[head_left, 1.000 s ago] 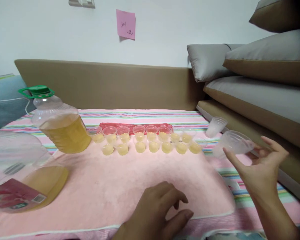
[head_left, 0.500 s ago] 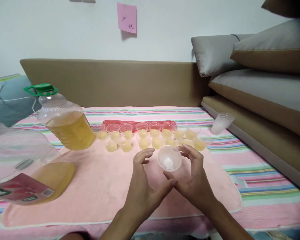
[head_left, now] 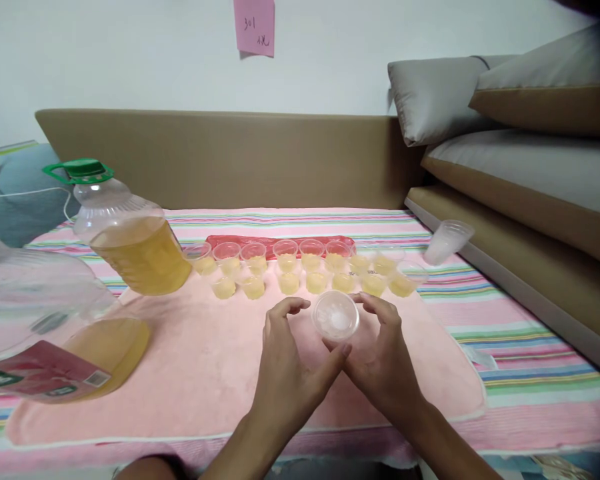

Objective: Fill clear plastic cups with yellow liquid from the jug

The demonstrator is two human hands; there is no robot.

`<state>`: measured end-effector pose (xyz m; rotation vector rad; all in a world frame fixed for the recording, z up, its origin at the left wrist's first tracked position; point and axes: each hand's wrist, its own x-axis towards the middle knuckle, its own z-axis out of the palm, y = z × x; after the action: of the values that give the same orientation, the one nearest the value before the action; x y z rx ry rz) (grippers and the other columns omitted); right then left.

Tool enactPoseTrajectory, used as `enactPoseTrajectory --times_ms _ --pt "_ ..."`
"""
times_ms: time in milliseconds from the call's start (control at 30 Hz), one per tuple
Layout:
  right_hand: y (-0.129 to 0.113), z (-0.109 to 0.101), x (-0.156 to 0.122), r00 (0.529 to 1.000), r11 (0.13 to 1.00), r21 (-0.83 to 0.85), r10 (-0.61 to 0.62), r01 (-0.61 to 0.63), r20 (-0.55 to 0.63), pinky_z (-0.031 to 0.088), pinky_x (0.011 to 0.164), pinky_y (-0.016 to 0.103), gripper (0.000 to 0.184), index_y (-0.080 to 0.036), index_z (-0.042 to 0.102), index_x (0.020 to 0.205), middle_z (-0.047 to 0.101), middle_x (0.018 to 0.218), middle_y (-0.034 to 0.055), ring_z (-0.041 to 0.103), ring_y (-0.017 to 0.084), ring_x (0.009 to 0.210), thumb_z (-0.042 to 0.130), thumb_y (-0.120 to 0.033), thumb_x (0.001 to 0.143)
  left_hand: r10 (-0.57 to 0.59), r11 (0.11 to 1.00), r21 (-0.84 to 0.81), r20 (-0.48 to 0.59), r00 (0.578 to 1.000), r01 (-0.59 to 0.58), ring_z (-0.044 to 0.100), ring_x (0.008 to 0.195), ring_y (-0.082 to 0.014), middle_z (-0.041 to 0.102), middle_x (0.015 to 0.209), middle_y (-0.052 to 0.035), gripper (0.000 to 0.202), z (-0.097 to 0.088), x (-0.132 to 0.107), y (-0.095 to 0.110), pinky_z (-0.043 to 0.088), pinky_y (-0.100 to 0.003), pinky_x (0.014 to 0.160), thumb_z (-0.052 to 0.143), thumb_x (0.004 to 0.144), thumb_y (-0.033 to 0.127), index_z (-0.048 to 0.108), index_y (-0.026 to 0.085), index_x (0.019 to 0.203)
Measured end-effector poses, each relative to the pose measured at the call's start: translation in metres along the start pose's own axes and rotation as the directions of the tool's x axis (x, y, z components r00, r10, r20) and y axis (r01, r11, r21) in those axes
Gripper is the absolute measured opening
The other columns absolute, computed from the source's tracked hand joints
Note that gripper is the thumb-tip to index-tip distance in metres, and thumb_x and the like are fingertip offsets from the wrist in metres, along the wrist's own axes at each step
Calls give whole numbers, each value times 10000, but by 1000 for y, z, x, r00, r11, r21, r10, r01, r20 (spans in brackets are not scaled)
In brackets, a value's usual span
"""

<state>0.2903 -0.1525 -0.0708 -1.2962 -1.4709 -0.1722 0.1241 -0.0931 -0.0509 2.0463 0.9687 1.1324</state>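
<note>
Your clear plastic cup (head_left: 336,317) is sitting between your two hands, its mouth facing up and towards you and its long axis running roughly along your line of sight. Your right hand (head_left: 380,363) is the nearer: its fingers are closing lightly on the cup, one tip at the right rim, the thumb below. Your left hand (head_left: 290,370) is standing just to the left, fingers curved and well parted; whether its thumb, overlapping the right hand below the cup, is touching it, you cannot tell. Beyond the cup, two rows of part-filled cups (head_left: 315,283) are standing along the far side of a pink cloth (head_left: 195,373), with a red bag (head_left: 240,239) lying behind. The cloth is covering part of a striped sheet (head_left: 540,373); two large bottles (head_left: 143,257) are standing at left, a cup stack (head_left: 447,241) is leaning at right, and cushions (head_left: 525,160) are rising beyond it.
</note>
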Motion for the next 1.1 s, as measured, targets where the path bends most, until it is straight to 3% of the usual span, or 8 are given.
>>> enactPoseTrajectory --times_ms 233,433,867,1100 --pt "-2 5 -2 999 999 31 -36 36 11 428 1049 503 550 -201 397 1468 466 1365 126 473 309 1250 711 -308 1029 -33 999 33 -20 999 33 511 1218 -292 494 1288 -73 663 2 0 1 445 -589 1063 786 834 481 374 282 1314" --pt "-3 6 0 999 997 65 -47 47 -3 420 1061 487 466 -198 428 1372 474 1358 113 483 294 1252 701 -209 994 24 997 68 -61 998 -20 531 1169 -288 518 1258 -82 581 2 1 0 471 -569 1013 753 874 458 396 268 1291" --pt "-7 4 4 1000 1000 21 -1 0 7 427 1009 469 325 -206 459 1235 499 1323 94 483 290 1226 674 -281 1002 56 998 39 -87 995 -52 557 1164 -295 534 1247 -90 568 -1 3 -2 492 -591 1025 752 889 451 385 275 1284" --pt "-1 1 6 1000 1000 1 11 -11 -25 448 1011 487 356 -205 463 1234 510 1315 100 495 298 1233 709 -339 1014 88 991 -86 -188 978 -106 560 1281 -278 540 1296 -86 576 -10 8 6 441 -569 1135 780 881 352 385 292 1296"
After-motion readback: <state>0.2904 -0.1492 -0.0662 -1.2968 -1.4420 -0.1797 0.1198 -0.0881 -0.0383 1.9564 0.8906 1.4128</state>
